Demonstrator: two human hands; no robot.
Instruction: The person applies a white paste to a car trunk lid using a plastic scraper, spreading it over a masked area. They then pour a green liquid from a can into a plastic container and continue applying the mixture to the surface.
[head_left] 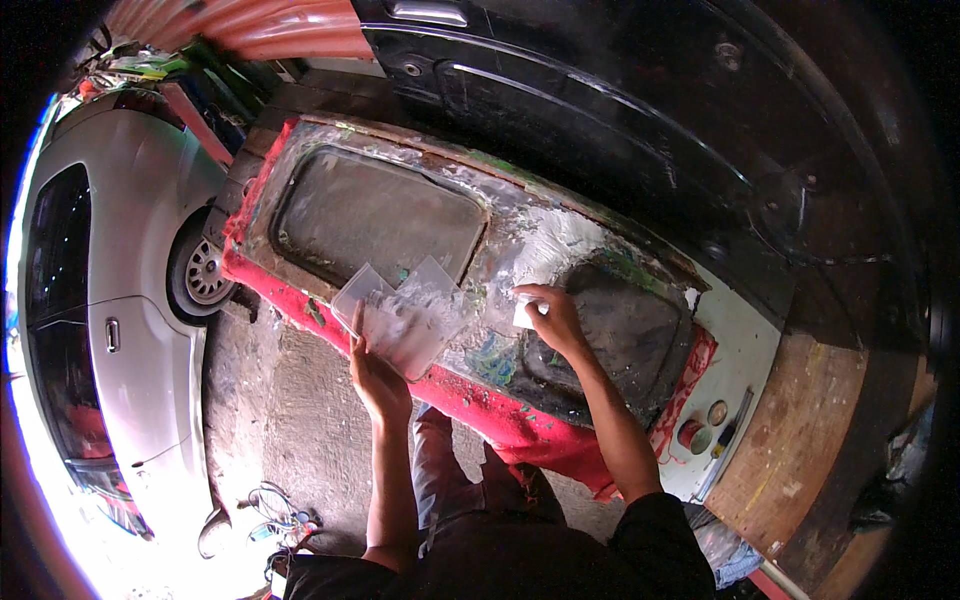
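Observation:
My left hand (376, 378) grips a clear flat plastic sheet (400, 345) by its near left side. Greyish-white paste is smeared over it, and a second clear corner sticks out at its far side. Further right, my right hand (552, 318) pinches a small white flat spreader (521, 314) just over the worn panel (492, 262). A wet-looking white patch (560, 238) lies on the panel beyond that hand. The panel is blotched with old paint and has two rounded recesses, a dark one to the right of my right hand. Whether the spreader touches the panel I cannot tell.
Red cloth (480, 405) hangs along the panel's near edge. On a pale surface at the right stand small round tins (692, 434). A silver car (140, 280) is parked at the left, with cables (280, 510) on the floor. A large black vehicle panel (620, 130) rises behind.

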